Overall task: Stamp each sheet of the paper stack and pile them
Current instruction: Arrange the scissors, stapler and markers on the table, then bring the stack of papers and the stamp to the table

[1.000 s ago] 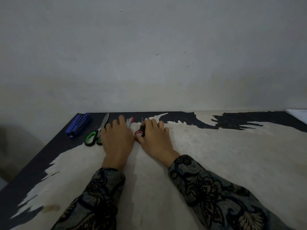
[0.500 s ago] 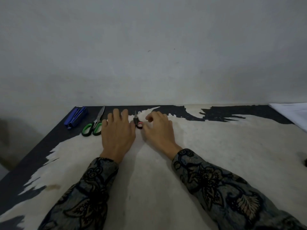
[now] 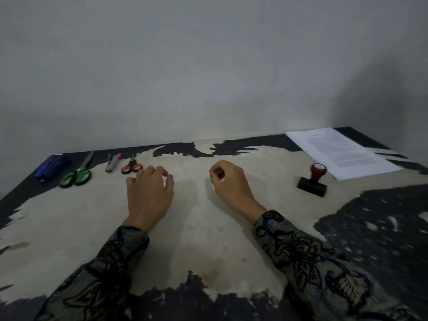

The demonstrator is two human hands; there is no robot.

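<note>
A stack of printed white sheets (image 3: 342, 151) lies at the far right of the table. In front of it stands a stamp (image 3: 313, 181) with a black base and a dark red knob. My left hand (image 3: 149, 193) rests on the worn tabletop left of centre, fingers loosely curled, holding nothing. My right hand (image 3: 229, 184) hovers just right of centre, fingers curled inward and empty, well left of the stamp.
Along the far left edge lie a blue stapler (image 3: 52, 166), green-handled scissors (image 3: 77, 174), a grey and red staple remover (image 3: 112, 162) and small red-handled scissors (image 3: 132, 166). The table (image 3: 196, 239) is worn pale in the middle, and a grey wall rises behind it.
Both hands have let go of the small red scissors and drawn back and apart. The view has swung right, bringing the stamp and paper stack into sight.
</note>
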